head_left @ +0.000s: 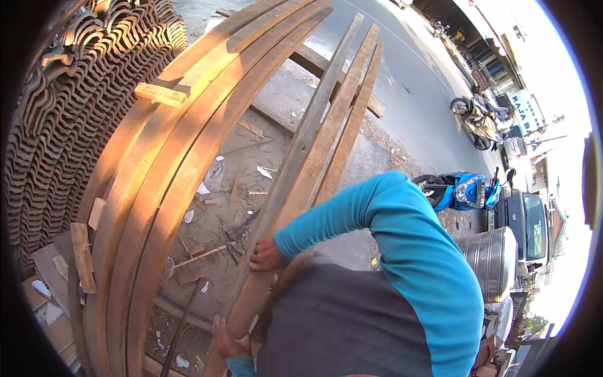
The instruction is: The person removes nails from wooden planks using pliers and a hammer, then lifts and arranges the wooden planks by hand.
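Note:
My right hand (267, 254) is closed round a long wooden beam (301, 182), with its blue sleeve reaching across from the right. Lower down, my left hand (227, 340) grips the near end of the same timber, thumb and fingers pressed against the wood. Two more straight beams lie close beside it and stretch away from me. To the left, several curved planks (188, 151) lie side by side, with a short wood block (161, 95) across them. Another small block (83, 257) sits at their lower left edge.
Stacked roof tiles (94, 107) stand on the left. Wood scraps and debris (201, 257) litter the ground between the planks. A crosswise timber (374, 105) supports the beams' far part. To the right are a road (402, 69), a blue motorcycle (465, 190), a metal tank (490, 261) and a parked vehicle (534, 226).

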The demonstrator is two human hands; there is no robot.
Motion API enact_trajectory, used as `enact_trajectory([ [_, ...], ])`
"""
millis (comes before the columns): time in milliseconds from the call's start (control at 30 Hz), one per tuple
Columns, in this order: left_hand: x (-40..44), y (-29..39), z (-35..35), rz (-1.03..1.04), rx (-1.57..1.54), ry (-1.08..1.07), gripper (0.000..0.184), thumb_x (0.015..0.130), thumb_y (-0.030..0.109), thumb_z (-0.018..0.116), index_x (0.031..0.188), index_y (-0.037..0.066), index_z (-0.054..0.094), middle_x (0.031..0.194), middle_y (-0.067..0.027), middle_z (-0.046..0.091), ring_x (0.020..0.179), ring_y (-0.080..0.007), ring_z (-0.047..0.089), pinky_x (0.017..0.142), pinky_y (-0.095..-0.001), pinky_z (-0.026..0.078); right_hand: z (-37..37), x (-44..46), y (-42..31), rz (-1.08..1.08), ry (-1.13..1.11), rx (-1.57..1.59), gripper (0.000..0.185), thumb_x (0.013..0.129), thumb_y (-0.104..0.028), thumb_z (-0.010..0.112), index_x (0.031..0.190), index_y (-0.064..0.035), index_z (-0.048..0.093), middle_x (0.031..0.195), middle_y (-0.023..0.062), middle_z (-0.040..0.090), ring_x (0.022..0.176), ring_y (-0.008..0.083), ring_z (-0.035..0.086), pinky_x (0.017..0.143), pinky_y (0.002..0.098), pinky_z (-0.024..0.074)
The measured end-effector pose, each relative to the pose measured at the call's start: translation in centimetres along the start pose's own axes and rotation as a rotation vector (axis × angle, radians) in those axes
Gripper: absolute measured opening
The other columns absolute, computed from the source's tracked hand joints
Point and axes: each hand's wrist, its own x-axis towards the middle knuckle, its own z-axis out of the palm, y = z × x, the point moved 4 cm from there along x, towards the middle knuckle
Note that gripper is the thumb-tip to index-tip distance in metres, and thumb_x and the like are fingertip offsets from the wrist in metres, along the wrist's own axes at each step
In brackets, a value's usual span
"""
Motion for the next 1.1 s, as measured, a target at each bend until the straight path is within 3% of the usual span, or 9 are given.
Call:
enact_trajectory([
  [167,1.3,1.7,-1.2,-0.009,0.032,-0.044,0.079,0.051,0.009,0.083,0.124,0.001,0.054,0.138,-0.0255,0.052,0.129,-0.0432,0.048,0.105,-0.052,0.038,-0.3,-0.2,0.9,0.019,0.152,-0.082,0.024,0.082,-0.022,0.061,0.098,-0.0072,0.052,0.085,0.0062,0.063,0.075,0.0242,0.069,0.06,0.037,0.0555],
  [567,4.2,-0.6,-0.2,-0.049,0.043,-0.039,0.089,0.051,0.013,0.088,0.132,0.0,0.051,0.137,-0.0267,0.052,0.128,-0.0458,0.047,0.107,-0.0504,0.041,-1.5,1.1,4.1,0.029,0.098,0.042,0.056,0.064,-0.023,0.077,0.11,-0.0043,0.052,0.1,0.0109,0.061,0.101,0.0296,0.063,0.09,0.0411,0.0477],
  [700,4.9,-0.2,-0.4,-0.125,0.002,-0.078,0.09,0.054,0.02,0.092,0.132,0.003,0.051,0.124,-0.0236,0.06,0.12,-0.0416,0.055,0.101,-0.0487,0.045,-2.3,0.2,4.4,0.134,0.09,0.193,0.045,0.073,-0.02,0.073,0.112,-0.0095,0.054,0.111,0.011,0.061,0.115,0.0288,0.058,0.097,0.0448,0.044],
  [767,4.8,-0.6,0.0,-0.157,0.033,-0.107,0.086,0.06,0.032,0.09,0.134,0.008,0.051,0.111,-0.0171,0.064,0.105,-0.0394,0.06,0.092,-0.0479,0.045,-2.9,0.3,4.4,0.18,0.126,0.224,0.044,0.074,-0.017,0.069,0.115,-0.0087,0.054,0.112,0.0113,0.061,0.114,0.0297,0.058,0.096,0.044,0.0434],
  [833,3.7,-2.5,2.4,-0.192,0.027,-0.128,0.097,0.065,0.036,0.087,0.145,0.009,0.038,0.124,-0.0166,0.059,0.117,-0.0382,0.054,0.101,-0.0528,0.037,-5.4,1.7,3.8,0.209,-0.038,0.309,0.052,0.07,-0.014,0.07,0.119,-0.0067,0.053,0.111,0.0137,0.061,0.111,0.0323,0.058,0.096,0.0451,0.043],
  [900,3.9,-3.1,3.2,-0.166,0.081,-0.07,0.103,0.057,0.04,0.089,0.143,0.008,0.041,0.122,-0.0154,0.059,0.118,-0.0349,0.054,0.104,-0.0472,0.036,-4.4,2.4,3.9,0.126,-0.01,0.263,0.066,0.064,-0.02,0.08,0.12,-0.0049,0.051,0.111,0.015,0.06,0.108,0.0341,0.058,0.096,0.0465,0.0426],
  [933,4.1,-4.4,4.6,-0.188,-0.054,-0.156,0.107,0.061,0.037,0.089,0.149,0.014,0.033,0.141,-0.0169,0.049,0.133,-0.0381,0.043,0.116,-0.0552,0.023,-4.1,3.0,3.9,0.154,-0.029,0.223,0.071,0.061,-0.023,0.084,0.121,-0.004,0.05,0.112,0.0151,0.06,0.107,0.0345,0.058,0.096,0.0471,0.0426],
  [1033,4.9,-3.9,2.8,-0.225,-0.04,-0.133,0.108,0.053,0.042,0.092,0.143,0.013,0.041,0.137,-0.0154,0.053,0.13,-0.037,0.048,0.112,-0.0536,0.03,-5.1,3.2,3.2,0.19,-0.092,0.246,0.076,0.061,-0.031,0.088,0.12,-0.0021,0.05,0.111,0.0156,0.061,0.105,0.0366,0.059,0.095,0.0478,0.0432],
  [1100,5.0,-4.2,2.7,-0.177,-0.118,-0.174,0.103,0.045,0.042,0.093,0.134,0.013,0.05,0.124,-0.0118,0.059,0.119,-0.033,0.055,0.101,-0.0494,0.04,-4.2,3.0,3.3,0.152,-0.044,0.205,0.08,0.058,-0.036,0.091,0.118,-0.0022,0.051,0.106,0.0166,0.063,0.1,0.0383,0.061,0.09,0.0474,0.0471],
])
